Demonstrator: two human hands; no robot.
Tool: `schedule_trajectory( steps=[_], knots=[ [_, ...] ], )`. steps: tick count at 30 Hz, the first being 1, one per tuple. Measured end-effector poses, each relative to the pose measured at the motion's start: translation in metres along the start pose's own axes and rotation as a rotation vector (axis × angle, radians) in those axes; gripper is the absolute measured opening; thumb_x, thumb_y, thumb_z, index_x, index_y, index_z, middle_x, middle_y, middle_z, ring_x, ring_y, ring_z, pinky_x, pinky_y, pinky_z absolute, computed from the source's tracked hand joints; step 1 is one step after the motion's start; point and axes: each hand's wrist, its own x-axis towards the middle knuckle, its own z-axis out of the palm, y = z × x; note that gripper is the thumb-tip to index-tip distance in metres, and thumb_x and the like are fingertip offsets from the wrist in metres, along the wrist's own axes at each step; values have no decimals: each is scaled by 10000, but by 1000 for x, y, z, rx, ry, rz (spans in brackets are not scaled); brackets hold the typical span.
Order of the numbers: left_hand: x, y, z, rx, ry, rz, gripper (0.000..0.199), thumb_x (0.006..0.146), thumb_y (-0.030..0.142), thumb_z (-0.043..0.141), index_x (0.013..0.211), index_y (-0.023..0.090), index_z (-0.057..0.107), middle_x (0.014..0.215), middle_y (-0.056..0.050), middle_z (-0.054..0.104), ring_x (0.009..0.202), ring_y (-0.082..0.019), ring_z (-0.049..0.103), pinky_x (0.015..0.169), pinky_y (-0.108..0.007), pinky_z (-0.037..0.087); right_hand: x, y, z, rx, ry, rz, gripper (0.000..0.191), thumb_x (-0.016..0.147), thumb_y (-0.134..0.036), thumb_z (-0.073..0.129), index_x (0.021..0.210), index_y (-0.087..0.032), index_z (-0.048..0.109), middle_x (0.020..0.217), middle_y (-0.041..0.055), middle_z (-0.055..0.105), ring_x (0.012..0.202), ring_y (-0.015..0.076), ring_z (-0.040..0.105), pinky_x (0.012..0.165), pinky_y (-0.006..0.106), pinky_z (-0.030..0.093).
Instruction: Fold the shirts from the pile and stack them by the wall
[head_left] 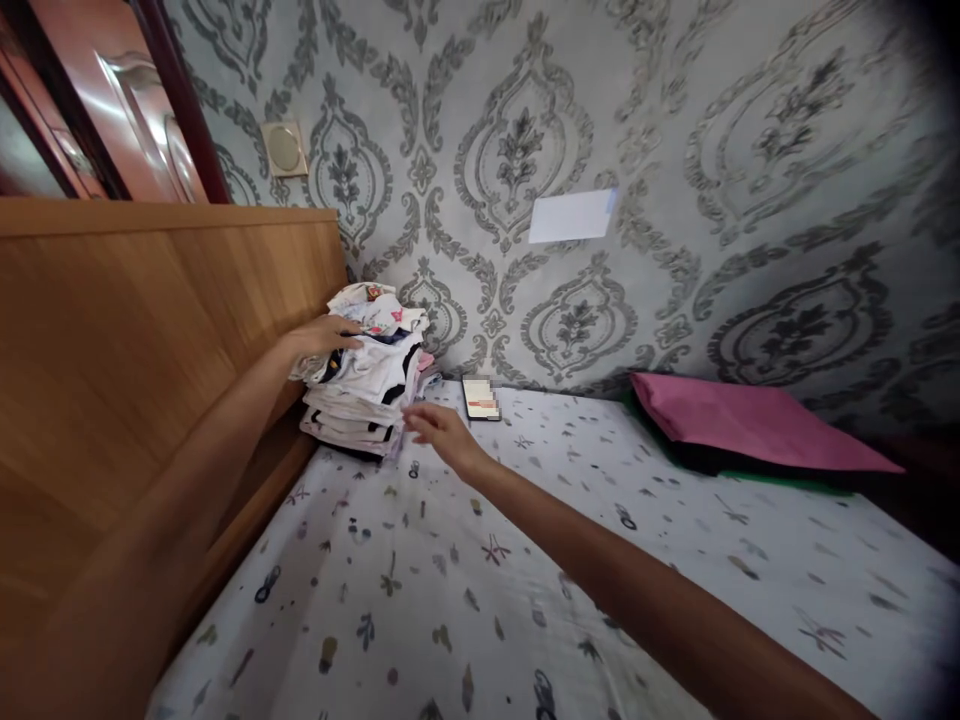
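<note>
A stack of folded clothes [360, 405] stands on the patterned bed sheet [450, 560], in the corner between the wooden board and the wall. White garments with dark trim make up much of it, and flower-printed pieces lie at its back. My left hand [328, 335] rests on the stack's upper left side, fingers extended over the cloth. At the stack's right side is my right hand [439, 432], its fingers loosely bent and apart, the fingertips close to the edges of the clothes. Nothing shows in its grasp.
Against the patterned wall lies a phone [481, 398], right of the stack. A pink folded item [757, 425] sits farther right over something dark and green. The wooden board [150, 330] borders the left side. White paper [573, 216] is on the wall.
</note>
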Motion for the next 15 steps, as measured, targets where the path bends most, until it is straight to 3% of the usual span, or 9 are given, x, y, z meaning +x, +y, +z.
schedule_trajectory(
  steps=[3,6,9,12,15],
  knots=[
    [1,0,1,-66,6,36,380,798,550,538,766,188,649,811,-11,673,802,-193,585,691,-256,455,39,-15,18,364,88,175,88,872,-275,661,899,-192,658,881,40,712,817,162,704,702,272,540],
    [0,0,-1,-117,-6,25,405,809,558,474,619,201,489,620,22,491,604,-142,446,546,-256,346,60,-27,26,543,139,278,148,944,-284,588,848,-176,618,793,27,681,741,134,690,659,240,522],
    [2,-1,-2,-94,28,-12,387,821,534,435,605,213,430,590,29,426,564,-133,396,519,-262,318,72,-31,30,554,164,354,295,1000,-385,502,815,-171,588,731,29,656,688,132,673,627,234,514],
    [5,4,0,-12,70,-10,365,841,490,414,624,204,481,630,6,501,617,-159,469,569,-272,390,84,-28,35,456,225,368,290,961,-394,568,765,-180,548,667,10,626,606,117,629,582,219,493],
    [5,19,9,44,104,25,342,849,461,460,879,171,640,906,-57,662,871,-222,592,784,-320,486,100,-21,44,384,259,324,222,864,-301,673,729,-184,543,605,-18,590,549,105,572,534,204,454]
  ],
)
